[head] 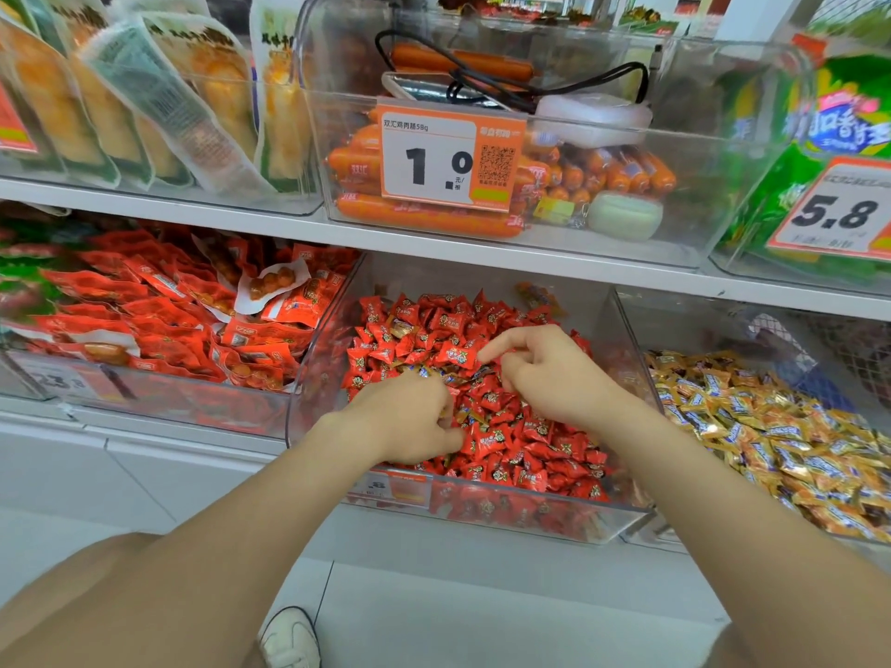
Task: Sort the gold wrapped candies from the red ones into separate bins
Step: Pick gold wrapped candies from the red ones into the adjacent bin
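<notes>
Search step: we comb red bin (316, 364) ctr, left hand (405, 417) curled, right hand (545, 373) index out; contents can't tell. Nxt we pinch a gold stray (403, 328) for gold bin (684, 325).

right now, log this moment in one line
left hand: curled in red candies, hold unclear | right hand: same red bin, index out | gold candies: gold bin at right

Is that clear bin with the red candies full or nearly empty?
Well filled: red candies hide the floor of the clear bin, heaped up its front wall.
</notes>
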A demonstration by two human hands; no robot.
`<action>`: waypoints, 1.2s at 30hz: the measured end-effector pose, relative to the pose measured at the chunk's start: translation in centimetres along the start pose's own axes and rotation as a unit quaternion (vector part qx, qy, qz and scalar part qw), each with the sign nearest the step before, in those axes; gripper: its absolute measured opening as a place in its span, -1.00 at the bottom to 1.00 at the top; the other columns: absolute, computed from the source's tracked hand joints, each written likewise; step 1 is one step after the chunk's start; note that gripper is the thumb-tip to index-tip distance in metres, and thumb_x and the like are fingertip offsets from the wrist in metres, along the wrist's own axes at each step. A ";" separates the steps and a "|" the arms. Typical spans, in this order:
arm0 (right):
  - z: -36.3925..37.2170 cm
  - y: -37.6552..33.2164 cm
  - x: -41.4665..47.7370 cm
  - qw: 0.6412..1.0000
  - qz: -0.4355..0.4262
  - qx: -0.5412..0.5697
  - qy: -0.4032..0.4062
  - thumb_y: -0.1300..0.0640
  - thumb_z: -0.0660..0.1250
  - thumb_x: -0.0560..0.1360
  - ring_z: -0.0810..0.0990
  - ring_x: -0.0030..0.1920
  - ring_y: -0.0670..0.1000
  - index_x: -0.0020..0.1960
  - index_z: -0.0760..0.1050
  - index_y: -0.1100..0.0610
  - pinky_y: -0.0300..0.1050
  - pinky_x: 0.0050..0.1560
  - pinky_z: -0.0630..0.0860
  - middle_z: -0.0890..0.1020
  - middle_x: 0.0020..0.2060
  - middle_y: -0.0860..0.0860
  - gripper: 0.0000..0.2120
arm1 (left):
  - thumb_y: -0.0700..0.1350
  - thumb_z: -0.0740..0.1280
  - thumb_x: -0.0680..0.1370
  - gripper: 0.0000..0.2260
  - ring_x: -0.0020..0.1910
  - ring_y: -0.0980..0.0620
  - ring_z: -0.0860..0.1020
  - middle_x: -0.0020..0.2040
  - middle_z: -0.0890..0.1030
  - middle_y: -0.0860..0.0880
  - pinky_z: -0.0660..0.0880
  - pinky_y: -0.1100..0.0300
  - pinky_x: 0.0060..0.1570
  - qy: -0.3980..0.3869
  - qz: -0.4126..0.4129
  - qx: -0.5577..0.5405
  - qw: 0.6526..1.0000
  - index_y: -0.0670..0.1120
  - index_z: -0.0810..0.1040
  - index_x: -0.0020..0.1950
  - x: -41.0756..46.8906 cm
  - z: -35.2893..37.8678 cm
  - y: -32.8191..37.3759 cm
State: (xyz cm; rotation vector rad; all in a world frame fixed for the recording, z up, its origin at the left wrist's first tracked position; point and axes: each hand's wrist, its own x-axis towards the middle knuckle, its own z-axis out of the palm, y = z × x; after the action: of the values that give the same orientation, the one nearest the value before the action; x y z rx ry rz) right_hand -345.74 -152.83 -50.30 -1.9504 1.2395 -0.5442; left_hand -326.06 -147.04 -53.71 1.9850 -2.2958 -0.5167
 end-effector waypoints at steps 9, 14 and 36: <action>1.8 0.6 0.9 0.931 -0.073 -0.339 -0.116 -0.12 0.45 0.52 0.60 -0.04 -0.07 0.12 0.72 -0.09 0.00 0.10 0.63 0.63 -0.17 -0.23 -0.77 | -0.02 0.55 0.36 -0.89 -0.20 0.08 0.64 -0.22 0.67 0.11 0.67 0.02 -0.09 -0.068 -0.042 -0.028 0.996 0.02 0.69 -0.17 0.1 -0.3 0.4; 1.3 1.1 1.0 0.952 -0.087 -0.271 -0.116 0.04 0.52 0.46 0.65 -0.10 -0.20 -0.15 0.76 -0.03 -0.13 0.03 0.60 0.73 -0.21 -0.22 -0.95 | -0.08 0.46 0.44 -0.97 -0.12 0.02 0.63 -0.10 0.66 0.05 0.66 -0.05 -0.03 -0.072 -0.014 -0.033 0.997 0.02 0.64 -0.16 0.1 0.3 -0.3; -1.0 0.8 0.0 0.985 -0.017 -0.114 -0.126 -0.04 0.49 0.55 0.39 -0.47 -0.11 -0.13 0.56 0.11 -0.19 -0.41 0.33 0.60 -0.33 -0.01 -0.75 | -0.16 0.37 0.59 -0.80 -0.26 -0.11 0.75 -0.17 0.74 -0.20 0.72 -0.09 -0.14 0.079 -0.107 -0.407 0.904 -0.16 0.44 -0.20 -1.7 -2.2 0.8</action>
State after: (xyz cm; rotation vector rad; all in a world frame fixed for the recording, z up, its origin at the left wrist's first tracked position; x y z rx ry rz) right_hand -346.90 -153.39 -50.32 -2.1569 1.1473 -0.1683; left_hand -325.96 -145.76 -51.14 1.7314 -1.3953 -1.0657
